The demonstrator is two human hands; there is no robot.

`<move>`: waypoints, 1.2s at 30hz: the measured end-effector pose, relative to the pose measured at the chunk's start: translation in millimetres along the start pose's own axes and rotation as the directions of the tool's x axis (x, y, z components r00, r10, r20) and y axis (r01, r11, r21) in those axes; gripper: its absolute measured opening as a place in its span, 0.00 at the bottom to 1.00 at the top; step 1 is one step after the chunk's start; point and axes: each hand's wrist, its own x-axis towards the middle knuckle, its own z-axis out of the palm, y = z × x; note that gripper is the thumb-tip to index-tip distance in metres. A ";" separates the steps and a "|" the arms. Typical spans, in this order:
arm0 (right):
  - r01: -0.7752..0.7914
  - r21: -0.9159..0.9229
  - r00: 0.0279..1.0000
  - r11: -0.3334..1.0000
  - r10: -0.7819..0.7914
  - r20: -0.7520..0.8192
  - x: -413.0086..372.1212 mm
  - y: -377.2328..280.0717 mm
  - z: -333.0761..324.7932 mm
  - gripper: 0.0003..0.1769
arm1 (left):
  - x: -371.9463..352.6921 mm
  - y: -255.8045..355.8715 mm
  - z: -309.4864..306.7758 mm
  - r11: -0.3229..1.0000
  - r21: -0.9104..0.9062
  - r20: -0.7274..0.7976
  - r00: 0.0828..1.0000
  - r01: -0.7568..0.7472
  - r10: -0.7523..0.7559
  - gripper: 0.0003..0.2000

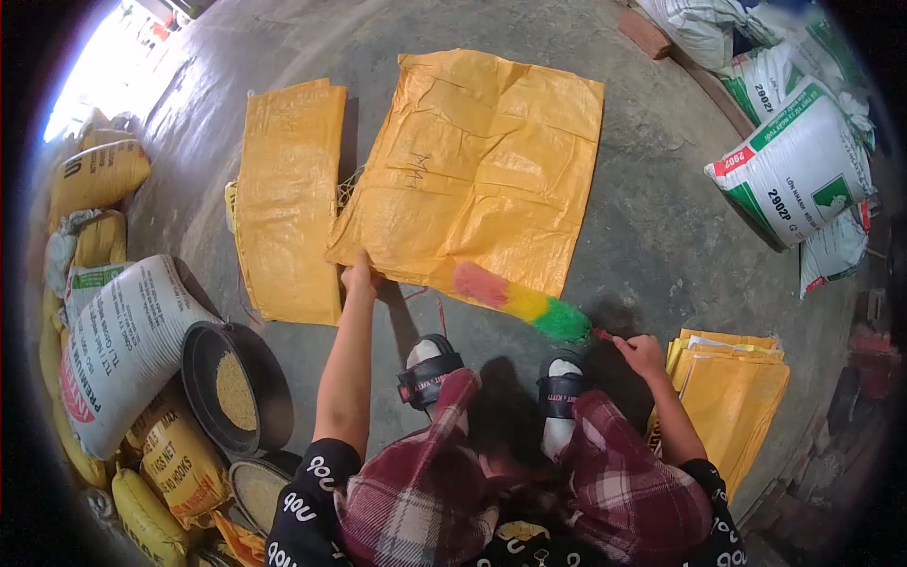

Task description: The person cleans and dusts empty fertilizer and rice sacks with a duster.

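Note:
My left hand [358,275] grips the near edge of a large yellow woven sack [477,165] that lies flat on the concrete floor. My right hand [641,353] holds the handle of a feather duster [520,302], whose pink, yellow and green head rests on the sack's near edge. A narrower yellow sack [288,198] lies flat just left of the big one. My feet in black sandals [430,373] stand right below the sack.
A stack of folded yellow sacks [727,397] sits at my right. White filled bags [798,165] lean at the far right. At the left are filled sacks [118,350] and a black round pan holding grain [236,387].

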 end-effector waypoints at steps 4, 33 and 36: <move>0.033 0.047 0.999 0.998 -0.032 -0.027 6.0 4.0 -1.1 0.29 | -66.9 -17.4 13.5 0.994 0.086 0.204 0.978 -0.062 0.043 0.26; 0.469 -0.010 0.878 0.883 -0.467 -0.111 25.2 -66.0 25.6 0.11 | -73.9 -30.6 8.2 0.763 0.416 0.877 0.441 -0.495 -0.191 0.12; 0.307 -0.162 0.951 0.938 -0.310 0.010 56.3 -72.2 36.0 0.11 | -74.8 -40.1 4.6 0.709 0.456 0.860 0.472 -0.538 -0.194 0.11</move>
